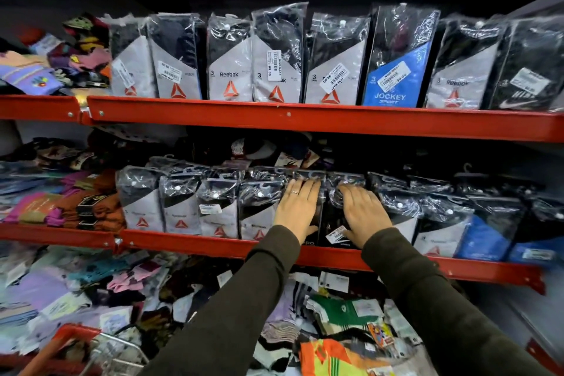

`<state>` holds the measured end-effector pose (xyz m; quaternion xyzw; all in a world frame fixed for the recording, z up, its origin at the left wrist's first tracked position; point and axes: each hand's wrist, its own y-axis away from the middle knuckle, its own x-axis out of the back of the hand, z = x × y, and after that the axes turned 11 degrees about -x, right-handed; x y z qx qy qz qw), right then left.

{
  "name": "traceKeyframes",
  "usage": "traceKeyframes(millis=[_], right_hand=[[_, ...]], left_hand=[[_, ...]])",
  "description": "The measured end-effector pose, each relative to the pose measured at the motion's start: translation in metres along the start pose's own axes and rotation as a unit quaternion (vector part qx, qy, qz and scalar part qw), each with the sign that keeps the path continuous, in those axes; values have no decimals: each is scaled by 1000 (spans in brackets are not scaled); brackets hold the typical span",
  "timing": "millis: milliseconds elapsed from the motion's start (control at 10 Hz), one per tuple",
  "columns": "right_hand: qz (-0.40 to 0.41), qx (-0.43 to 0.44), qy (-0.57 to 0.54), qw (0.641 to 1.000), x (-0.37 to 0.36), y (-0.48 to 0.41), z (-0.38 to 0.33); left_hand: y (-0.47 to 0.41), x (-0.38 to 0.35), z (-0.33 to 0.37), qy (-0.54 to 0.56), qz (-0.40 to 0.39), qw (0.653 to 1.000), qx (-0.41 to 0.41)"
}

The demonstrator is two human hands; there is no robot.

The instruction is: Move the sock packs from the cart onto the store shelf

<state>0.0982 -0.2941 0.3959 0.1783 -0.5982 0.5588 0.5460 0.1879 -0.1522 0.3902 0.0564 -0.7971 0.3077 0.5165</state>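
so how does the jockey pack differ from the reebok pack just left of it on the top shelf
The Jockey pack has a blue card; the Reebok pack has a grey one. The Jockey pack stands taller. Its logo is white lettering; the Reebok's is a red triangle. Both stand upright in clear plastic, with dark socks and a white price sticker.

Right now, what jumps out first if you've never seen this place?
Two hands, left and right, press flat on dark sock packs in the middle shelf row. On the shelf above, one blue Jockey pack stands out among grey Reebok packs. Colourful loose socks lie heaped below.
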Motion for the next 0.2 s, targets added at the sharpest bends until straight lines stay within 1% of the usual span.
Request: traceKeyframes(millis=[100,200], right_hand=[[2,0,11,1000,9,5,-2],[39,-17,9,999,22,10,-1]], left_hand=[[9,3,-2,3,19,1000,-19],[17,10,-4,-9,61,998,-28]])
